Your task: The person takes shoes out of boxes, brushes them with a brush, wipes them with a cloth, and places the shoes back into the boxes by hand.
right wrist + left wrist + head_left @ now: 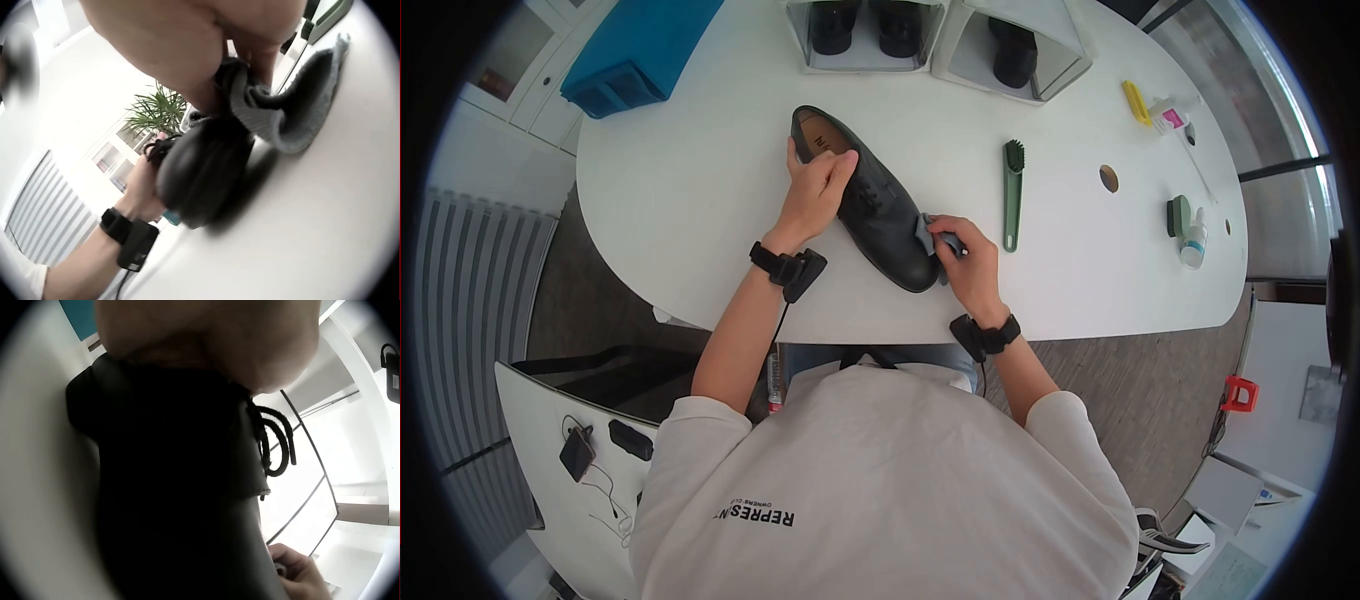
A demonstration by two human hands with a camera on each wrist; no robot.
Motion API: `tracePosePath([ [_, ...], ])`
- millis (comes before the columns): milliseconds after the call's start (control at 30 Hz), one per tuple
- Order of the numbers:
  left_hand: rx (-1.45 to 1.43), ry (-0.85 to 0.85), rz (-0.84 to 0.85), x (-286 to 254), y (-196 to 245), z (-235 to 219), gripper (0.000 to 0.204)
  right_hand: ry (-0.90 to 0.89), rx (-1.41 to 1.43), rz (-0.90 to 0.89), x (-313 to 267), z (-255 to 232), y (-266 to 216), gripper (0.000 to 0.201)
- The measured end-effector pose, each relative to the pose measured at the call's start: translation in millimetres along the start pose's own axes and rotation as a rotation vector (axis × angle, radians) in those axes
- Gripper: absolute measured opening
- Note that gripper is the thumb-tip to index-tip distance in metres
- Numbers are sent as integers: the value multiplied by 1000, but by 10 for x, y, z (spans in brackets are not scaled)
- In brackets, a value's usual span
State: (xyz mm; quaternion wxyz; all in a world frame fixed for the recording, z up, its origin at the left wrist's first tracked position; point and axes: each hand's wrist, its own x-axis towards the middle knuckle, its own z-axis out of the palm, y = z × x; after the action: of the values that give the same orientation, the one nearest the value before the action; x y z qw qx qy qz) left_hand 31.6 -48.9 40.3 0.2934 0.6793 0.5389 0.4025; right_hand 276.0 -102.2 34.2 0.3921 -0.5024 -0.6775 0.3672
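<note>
A black lace-up shoe [878, 205] with a tan insole lies slantwise near the table's front edge, its toe toward the person. The left hand [813, 197] grips it by the opening near the heel; in the left wrist view the laces [275, 440] hang at the shoe's side. A grey cloth [284, 119] is pinched by the right hand [970, 268], which holds it against the side of the shoe near the toe. Part of the cloth hangs loose beside the shoe in the right wrist view. The right fingertips are partly hidden by the cloth.
A green brush [1012, 195] lies to the right of the right hand. Two open boxes [867, 70] with dark shoes stand at the back, a blue bag [640, 55] back left. Small bottles [1194, 245], another brush [1177, 216] and a yellow item [1137, 102] are far right.
</note>
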Motion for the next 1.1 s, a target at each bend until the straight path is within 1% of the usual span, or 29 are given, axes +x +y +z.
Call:
tracePosePath([
  [33,10,31,18,5,-10,18,45,48,30,-45,-45,17,-49,26],
  [67,18,60,38,8,-17,42,45,45,28,-41,-84,22,-124,26],
  [133,33,83,47,20,-23,99,46,-139,-57,-319,-173,7,-260,30],
  [167,55,111,60,38,-24,113,46,-134,-58,-317,-220,-1,-258,30],
  [233,55,111,72,29,-28,108,46,-240,-103,-409,-296,3,-238,32],
  [367,50,99,73,16,-41,94,46,-247,-67,-332,-393,-137,-161,30],
  [433,45,98,74,29,-29,101,46,-220,-247,-357,-419,-189,-173,30],
  [467,42,106,72,32,-25,106,46,-218,-247,-354,-428,-195,-171,30],
  [533,43,95,70,34,-35,105,46,-211,-42,-157,-424,-189,-163,30],
  [667,4,89,64,9,-70,87,45,-171,-22,-147,-406,-187,-61,28],
  [733,-11,105,74,-8,-87,98,45,-109,61,-55,-406,-177,-51,25],
  [867,-44,122,92,-67,-129,70,44,-67,84,-51,-288,-130,-62,23],
  [967,-33,129,113,-80,-131,51,44,-106,78,-94,-21,-128,-135,22],
  [1033,-30,140,117,-93,-123,37,44,-169,8,-227,201,-87,-169,22],
  [1067,-28,144,115,-103,-120,38,44,-171,8,-232,317,-49,-187,22],
  [1100,-27,150,114,-110,-117,43,44,-217,-25,-230,436,-1,-209,21],
])
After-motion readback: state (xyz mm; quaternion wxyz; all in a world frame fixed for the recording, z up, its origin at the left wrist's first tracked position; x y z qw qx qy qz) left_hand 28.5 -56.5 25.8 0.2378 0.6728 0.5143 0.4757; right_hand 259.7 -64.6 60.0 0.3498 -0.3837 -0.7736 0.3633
